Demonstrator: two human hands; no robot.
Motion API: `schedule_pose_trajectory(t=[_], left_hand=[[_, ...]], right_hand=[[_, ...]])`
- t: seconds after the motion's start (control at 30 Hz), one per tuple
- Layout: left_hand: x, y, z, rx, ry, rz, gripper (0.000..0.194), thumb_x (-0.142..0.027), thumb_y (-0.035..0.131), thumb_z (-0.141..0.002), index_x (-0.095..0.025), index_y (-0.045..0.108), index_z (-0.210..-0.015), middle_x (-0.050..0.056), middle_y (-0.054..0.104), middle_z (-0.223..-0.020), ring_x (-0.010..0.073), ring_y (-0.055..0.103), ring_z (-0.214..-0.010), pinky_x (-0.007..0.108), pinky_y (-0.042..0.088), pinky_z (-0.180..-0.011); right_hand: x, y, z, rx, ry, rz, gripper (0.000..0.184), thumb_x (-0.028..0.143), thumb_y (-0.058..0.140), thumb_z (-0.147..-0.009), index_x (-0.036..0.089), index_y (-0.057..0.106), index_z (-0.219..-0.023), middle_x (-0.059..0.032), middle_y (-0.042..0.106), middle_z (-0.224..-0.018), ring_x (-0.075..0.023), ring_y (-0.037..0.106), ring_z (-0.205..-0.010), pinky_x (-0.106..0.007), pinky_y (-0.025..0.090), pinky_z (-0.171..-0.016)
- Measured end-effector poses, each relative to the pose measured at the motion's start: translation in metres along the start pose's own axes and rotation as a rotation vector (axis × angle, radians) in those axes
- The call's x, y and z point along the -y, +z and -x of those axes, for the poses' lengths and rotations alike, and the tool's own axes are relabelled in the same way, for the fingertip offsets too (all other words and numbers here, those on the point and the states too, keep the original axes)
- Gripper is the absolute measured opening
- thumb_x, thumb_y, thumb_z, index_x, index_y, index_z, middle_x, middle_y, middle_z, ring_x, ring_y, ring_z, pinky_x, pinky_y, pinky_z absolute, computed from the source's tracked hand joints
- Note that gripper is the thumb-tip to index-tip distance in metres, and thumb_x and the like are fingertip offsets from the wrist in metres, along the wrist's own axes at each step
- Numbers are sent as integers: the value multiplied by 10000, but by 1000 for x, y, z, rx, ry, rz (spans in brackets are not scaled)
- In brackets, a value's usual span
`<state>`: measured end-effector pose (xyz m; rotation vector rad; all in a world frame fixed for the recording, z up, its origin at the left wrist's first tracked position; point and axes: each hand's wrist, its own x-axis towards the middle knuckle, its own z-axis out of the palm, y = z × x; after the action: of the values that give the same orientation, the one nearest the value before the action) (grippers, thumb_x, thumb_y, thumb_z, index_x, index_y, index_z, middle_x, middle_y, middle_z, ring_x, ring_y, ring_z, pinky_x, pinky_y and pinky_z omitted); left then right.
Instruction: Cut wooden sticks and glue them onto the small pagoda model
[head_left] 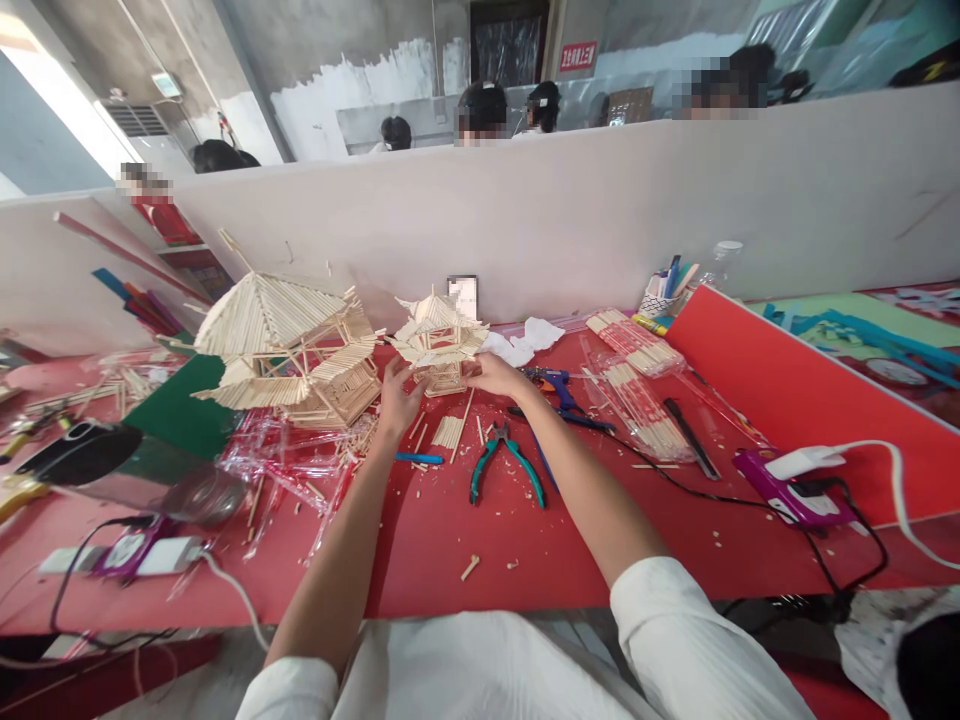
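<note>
A small pavilion model [439, 338] built of pale wooden sticks stands upright on the red table, in front of the partition. My left hand [400, 394] is at its lower left side, with fingers curled against the base. My right hand [495, 374] grips the base from the right; its fingertips are partly hidden behind the model. To the left sits a larger stick pavilion [277, 330] with a sloping roof. Just in front of the small model lie short loose sticks [448, 431], a blue pen-like tool [420, 459] and green-handled pliers [501, 455].
Bundles of wrapped sticks [637, 385] and a blue glue gun [556, 385] with a black cord lie to the right. Purple power strips [795, 490] with cables sit near the edge. A clear jar [199, 490] lies at left. A partition [555, 220] closes the back; people are beyond it.
</note>
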<state>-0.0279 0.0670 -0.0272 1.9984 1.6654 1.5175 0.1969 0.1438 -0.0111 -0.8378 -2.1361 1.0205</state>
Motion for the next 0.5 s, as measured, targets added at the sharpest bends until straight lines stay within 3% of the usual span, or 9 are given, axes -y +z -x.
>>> schedule_pose_trajectory(t=[0.27, 0.5], left_hand=[[2, 13, 2, -3, -72, 70, 249, -296, 690, -832, -236, 768, -1061, 105, 441, -1409, 294, 470, -1335, 450, 356, -1171], [-13, 28, 2, -32, -109, 13, 267, -231, 702, -813, -216, 769, -1070, 97, 458, -1239, 246, 526, -1203, 407, 391, -1140]], right_hand=[[-2, 9, -2, -102, 65, 118, 300, 127, 763, -761, 175, 741, -1056, -83, 778, -997, -240, 722, -958, -345, 526, -927], [10, 11, 1, -114, 78, 200, 336, 139, 738, -780, 169, 722, -1114, -79, 774, -1014, -219, 710, -967, -305, 522, -900]])
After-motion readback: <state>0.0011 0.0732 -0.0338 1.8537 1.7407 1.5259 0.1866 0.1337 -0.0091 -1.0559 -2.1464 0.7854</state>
